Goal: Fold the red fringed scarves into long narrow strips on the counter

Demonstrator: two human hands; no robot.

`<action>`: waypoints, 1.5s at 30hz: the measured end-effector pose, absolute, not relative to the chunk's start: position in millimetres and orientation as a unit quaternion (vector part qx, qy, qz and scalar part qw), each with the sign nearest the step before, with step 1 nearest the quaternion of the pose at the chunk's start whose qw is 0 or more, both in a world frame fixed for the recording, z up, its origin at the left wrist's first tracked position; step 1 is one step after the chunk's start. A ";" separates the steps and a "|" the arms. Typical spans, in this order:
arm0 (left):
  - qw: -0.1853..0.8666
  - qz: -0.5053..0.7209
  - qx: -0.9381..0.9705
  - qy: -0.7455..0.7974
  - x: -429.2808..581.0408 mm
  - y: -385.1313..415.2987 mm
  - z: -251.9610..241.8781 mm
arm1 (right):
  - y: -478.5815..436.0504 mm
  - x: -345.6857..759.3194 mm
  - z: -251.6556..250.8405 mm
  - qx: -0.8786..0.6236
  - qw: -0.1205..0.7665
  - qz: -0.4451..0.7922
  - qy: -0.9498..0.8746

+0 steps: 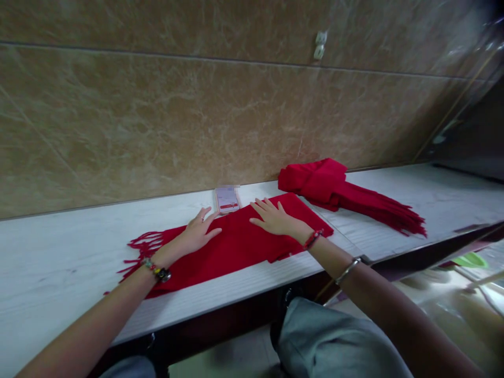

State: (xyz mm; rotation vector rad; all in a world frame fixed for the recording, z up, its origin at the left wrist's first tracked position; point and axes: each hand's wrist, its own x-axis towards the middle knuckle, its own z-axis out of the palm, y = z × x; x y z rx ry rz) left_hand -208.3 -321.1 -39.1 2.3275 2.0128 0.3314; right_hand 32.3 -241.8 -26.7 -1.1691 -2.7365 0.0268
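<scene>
Bare forearms [378,294], both hands [196,233] [274,217] spread, red scarf [232,241] beneath

Scene dimly, softly lit; upper-right corner darkened, pale glints caught nearby. Deep shadow cast beneath the tabletop [51,262]. Flattened red scarf [224,249] rendered with weave lost. Right edge blurred, stretched by wide-angle distortion.

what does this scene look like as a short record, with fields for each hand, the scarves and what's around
left hand: open, at the fringed-end side of the flat red scarf
right hand: fingers spread over the flat red scarf, nearer its other end
flat red scarf: laid along the white tabletop, fringe to the left
second red scarf: bunched, farther right, fringe to the right
behind: small stack of cards or papers; brown wall
</scene>
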 end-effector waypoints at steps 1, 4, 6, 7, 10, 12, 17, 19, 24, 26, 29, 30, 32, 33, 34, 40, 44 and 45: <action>0.037 0.074 0.734 0.674 -216.2 -328.7 -42.1 | -240.2 32.7 -32.9 -0.402 0.075 0.009 -0.913; 0.076 -0.013 0.696 0.714 -233.6 -348.0 -46.2 | -237.2 38.5 -47.6 -0.413 0.066 0.000 -0.908; 0.089 -0.047 0.688 0.719 -241.6 -357.2 -44.7 | -235.9 42.2 -52.7 -0.413 0.064 -0.007 -0.908; 0.092 -0.059 0.686 0.720 -245.1 -360.6 -43.0 | -235.3 43.4 -53.7 -0.415 0.061 -0.009 -0.908; 0.100 -0.080 0.672 0.730 -254.2 -367.3 -36.1 | -235.2 42.1 -49.9 -0.422 0.040 -0.008 -0.906; 0.105 -0.086 0.663 0.736 -258.7 -370.6 -31.1 | -240.3 34.9 -41.9 -0.433 0.042 -0.026 -0.900; 0.111 -0.097 0.642 0.752 -268.6 -377.1 -23.0 | -287.8 -10.8 -21.3 -0.292 0.131 -0.055 -0.946; 0.111 -0.103 0.629 0.762 -275.8 -378.6 -23.3 | -314.6 -31.5 -22.2 -0.190 0.132 -0.017 -0.973; 0.133 -0.107 0.616 0.769 -298.7 -384.3 -24.9 | -354.8 -50.9 -43.1 -0.097 0.125 0.009 -0.987; 0.143 -0.108 0.617 0.766 -305.2 -387.9 -22.7 | -357.9 -48.7 -50.0 -0.099 0.139 0.001 -0.985; 0.145 -0.103 0.623 0.761 -311.1 -392.2 -18.6 | -360.3 -48.7 -52.3 -0.090 0.167 -0.009 -0.982; 0.141 -0.099 0.627 0.759 -312.4 -392.9 -17.5 | -362.3 -51.3 -51.1 -0.082 0.176 -0.009 -0.981; 0.127 -0.086 0.643 0.751 -313.9 -393.7 -15.0 | -368.3 -60.6 -46.7 -0.059 0.187 -0.002 -0.981; 0.117 -0.074 0.658 0.740 -314.0 -393.9 -13.2 | -371.8 -66.8 -44.1 -0.052 0.189 0.004 -0.981; 0.105 -0.058 0.677 0.726 -313.5 -394.3 -10.7 | -375.1 -73.6 -41.4 -0.050 0.189 0.011 -0.981; 0.145 -0.025 0.761 0.632 -297.3 -410.2 13.5 | -383.4 -102.2 -33.6 -0.095 0.154 0.049 -0.982; 0.210 -0.063 0.767 0.603 -277.9 -430.1 14.7 | -383.5 -100.8 -37.2 -0.118 0.140 0.072 -0.981; 0.189 -0.059 0.769 0.607 -273.6 -434.2 11.8 | -383.3 -99.3 -39.0 -0.125 0.142 0.077 -0.979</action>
